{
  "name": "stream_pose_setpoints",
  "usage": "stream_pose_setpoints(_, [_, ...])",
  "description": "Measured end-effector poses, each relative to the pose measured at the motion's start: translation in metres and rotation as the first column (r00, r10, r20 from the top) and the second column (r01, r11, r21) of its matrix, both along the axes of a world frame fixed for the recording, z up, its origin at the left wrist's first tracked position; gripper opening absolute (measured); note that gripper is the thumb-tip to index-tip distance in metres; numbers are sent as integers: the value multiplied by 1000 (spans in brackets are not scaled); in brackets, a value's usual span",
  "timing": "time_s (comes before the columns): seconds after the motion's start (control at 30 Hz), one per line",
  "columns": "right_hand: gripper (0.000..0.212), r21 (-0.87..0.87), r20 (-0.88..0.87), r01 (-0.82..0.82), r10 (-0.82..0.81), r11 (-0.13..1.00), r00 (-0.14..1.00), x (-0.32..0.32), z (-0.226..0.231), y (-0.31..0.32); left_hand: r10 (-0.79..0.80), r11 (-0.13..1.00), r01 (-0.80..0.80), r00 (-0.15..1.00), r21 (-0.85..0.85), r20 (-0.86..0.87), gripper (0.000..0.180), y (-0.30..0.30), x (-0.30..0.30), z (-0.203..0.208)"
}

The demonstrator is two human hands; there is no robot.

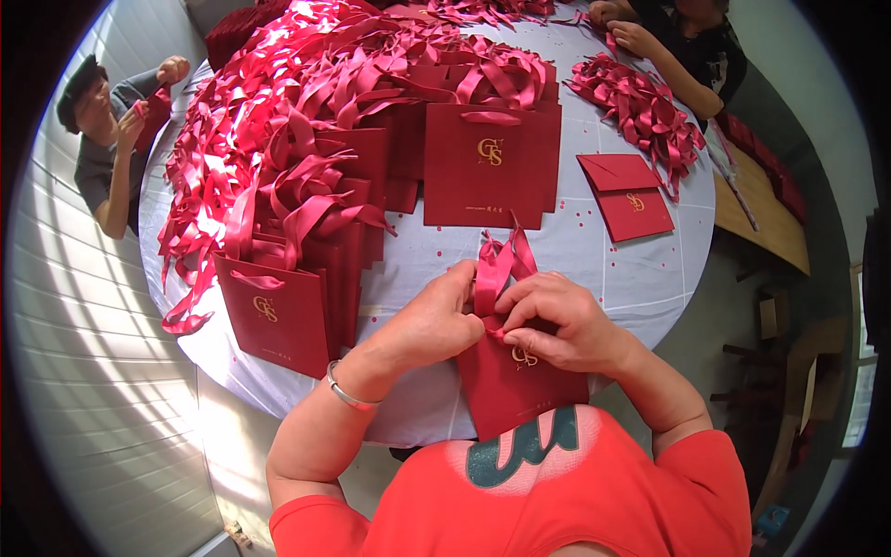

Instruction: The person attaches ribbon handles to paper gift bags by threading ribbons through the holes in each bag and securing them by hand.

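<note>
A dark red paper gift bag (520,390) lies at the table's near edge, close to my body, with gold lettering on its front. Pinkish-red ribbon (495,276) rises in loops from its top. My left hand (452,311) is closed at the left of the bag's top edge, thumb and fingers pinching the ribbon. From the other side my right hand (561,323) pinches a short piece of the same ribbon, its thumb and forefinger low on the bag's front. The fingertips of both hands nearly meet, and part of the ribbon is hidden behind them.
Finished-looking red bags (492,167) with ribbon handles stand ahead, with more bags (278,311) in a row at left. A large ribbon heap (306,65) covers the far left. At right lie loose ribbons (640,116) and a flat folded bag (626,197). Two other people work across the table.
</note>
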State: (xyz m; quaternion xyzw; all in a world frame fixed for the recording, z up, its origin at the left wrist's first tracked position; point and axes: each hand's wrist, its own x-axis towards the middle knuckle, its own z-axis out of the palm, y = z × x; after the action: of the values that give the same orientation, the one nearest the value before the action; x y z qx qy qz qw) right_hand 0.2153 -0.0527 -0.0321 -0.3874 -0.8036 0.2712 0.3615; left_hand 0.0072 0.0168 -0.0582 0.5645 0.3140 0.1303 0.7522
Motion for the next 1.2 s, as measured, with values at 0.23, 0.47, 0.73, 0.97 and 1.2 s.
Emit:
stream_pose_setpoints(0.23, [10, -139, -3, 392, -397, 909, 918, 38, 12, 11, 2, 998, 0, 999, -64, 39, 58, -7, 5, 24])
stream_pose_setpoints(0.47, [34, -569, 302, 442, -323, 694, 897, 24, 26, 24, -21, 997, 23, 999, 67, -28, 55, -9, 5, 15])
stream_pose_setpoints(0.73, [27, -494, 267, 490, -411, 718, 872, 28, -4, 27, 13, 990, -15, 1000, 139, 15, 55, -17, 6, 11])
stream_pose_setpoints(0.97, [27, -639, -2, 482, -627, 600, 779, 33, -21, 27, 42, 933, -21, 998, 360, -50, 43, -19, 6, 11])
stream_pose_setpoints(1.2, [31, -572, 62, 504, -578, 648, 814, 33, -10, 24, 56, 898, -13, 995, 440, -83, 46, -22, 9, 14])
